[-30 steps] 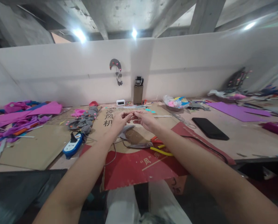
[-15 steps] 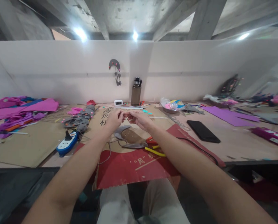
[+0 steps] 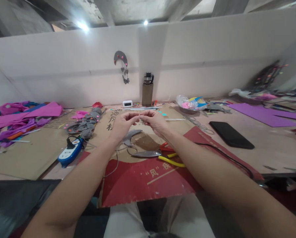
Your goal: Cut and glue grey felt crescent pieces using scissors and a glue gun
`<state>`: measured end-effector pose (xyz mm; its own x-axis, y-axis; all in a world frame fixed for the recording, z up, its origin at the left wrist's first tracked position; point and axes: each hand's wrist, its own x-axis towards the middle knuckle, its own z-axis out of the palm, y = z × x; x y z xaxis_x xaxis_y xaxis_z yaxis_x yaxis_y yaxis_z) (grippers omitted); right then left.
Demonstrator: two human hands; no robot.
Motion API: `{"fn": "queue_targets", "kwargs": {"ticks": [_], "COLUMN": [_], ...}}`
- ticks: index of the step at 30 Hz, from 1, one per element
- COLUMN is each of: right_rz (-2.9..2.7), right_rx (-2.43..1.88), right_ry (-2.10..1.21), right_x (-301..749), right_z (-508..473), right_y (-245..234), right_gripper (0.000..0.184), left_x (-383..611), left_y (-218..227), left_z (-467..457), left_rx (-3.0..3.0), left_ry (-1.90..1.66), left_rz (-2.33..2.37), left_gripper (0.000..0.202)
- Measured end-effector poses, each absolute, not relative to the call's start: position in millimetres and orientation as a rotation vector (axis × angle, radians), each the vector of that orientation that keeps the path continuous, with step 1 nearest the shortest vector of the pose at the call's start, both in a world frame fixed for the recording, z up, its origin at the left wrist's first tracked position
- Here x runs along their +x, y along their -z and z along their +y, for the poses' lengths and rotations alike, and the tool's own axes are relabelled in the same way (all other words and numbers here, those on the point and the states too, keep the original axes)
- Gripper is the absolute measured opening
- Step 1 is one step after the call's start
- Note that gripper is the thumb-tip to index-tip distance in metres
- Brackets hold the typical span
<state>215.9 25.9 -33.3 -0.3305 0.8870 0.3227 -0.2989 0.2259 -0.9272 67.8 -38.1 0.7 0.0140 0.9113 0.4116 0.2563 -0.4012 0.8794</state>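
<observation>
Left hand [image 3: 124,125], right hand [image 3: 154,121]: fingertips together, cannot tell if gripping | Grey crescent [image 3: 131,136]: on cardboard [image 3: 128,186], below hands | Probably light, soft; best pinched at broad middle.

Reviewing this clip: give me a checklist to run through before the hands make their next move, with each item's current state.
1. Left hand and right hand close together at the fingertips: ok.
2. What is pinched between them identifiable: cannot tell, too small and partly hidden by fingers.
3. Grey curved piece lying on the cardboard, within view: ok.
4. Metal blade put away: not ok, it lies exposed on the cardboard in front of the person.
5. Yellow handle fully visible: not ok, the right forearm covers its end.
6. Phone off the cardboard: ok, on the table to the right.
</observation>
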Motion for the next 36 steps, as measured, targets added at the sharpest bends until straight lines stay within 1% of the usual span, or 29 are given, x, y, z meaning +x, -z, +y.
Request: {"fn": "queue_targets", "kwargs": {"ticks": [4,7,10,13,16,18,20,23,25,27,31,34,36], "right_rz": [-1.459,-1.473,-1.449,-1.393,-1.372,-1.384,-1.422,-1.542,-1.627,-1.638,-1.503,-1.479,-1.518], "right_rx": [-0.573,-0.543,-0.513,-0.488,-0.460,-0.448,-0.449,-0.456,-0.458,-0.439,-0.372,-0.379,-0.398], "right_ry": [-1.231,-1.212,-1.284,-1.419,-1.516,-1.521,-1.487,-1.366,-1.276,-1.248,-1.344,-1.366,-1.308], "right_x": [213.3,213.8,215.5,216.6,216.2,215.4,214.7,214.6,215.1,215.6,215.7,215.6,216.3], "right_z": [21.5,18.1,13.8,9.8,8.1,8.0,7.5,4.8,2.2,0.6,2.7,5.4,4.9], "right_y": [30.6,27.0,24.6,25.1,27.5,29.2,30.4,30.0,28.6,27.7,29.4,31.4,30.6], "right_gripper": [0.030,0.032,0.025,0.022,0.022,0.021,0.019,0.022,0.023,0.023,0.022,0.022,0.022], "left_x": [65.3,62.5,57.5,53.7,56.3,60.1,62.8,61.9,58.8,55.6,53.5,54.5,54.8], "left_y": [-0.1,1.7,4.6,5.2,1.0,-3.5,-7.3,-9.4,-8.0,-5.1,-0.3,-0.1,-0.4], "left_z": [-38.5,-34.5,-26.8,-22.3,-27.2,-34.0,-40.0,-42.3,-39.1,-33.8,-26.1,-26.6,-27.8], "left_rx": [1.788,1.675,1.455,1.439,1.595,1.776,1.899,1.970,1.937,1.828,1.564,1.537,1.573], "left_ry": [-1.371,-1.446,-1.544,-1.546,-1.491,-1.458,-1.472,-1.493,-1.489,-1.474,-1.462,-1.460,-1.441], "left_rz": [1.193,1.141,1.012,1.016,1.095,1.226,1.378,1.509,1.450,1.288,1.014,0.996,1.028], "left_gripper": [0.017,0.014,0.020,0.027,0.029,0.024,0.018,0.014,0.015,0.017,0.024,0.029,0.029]}}
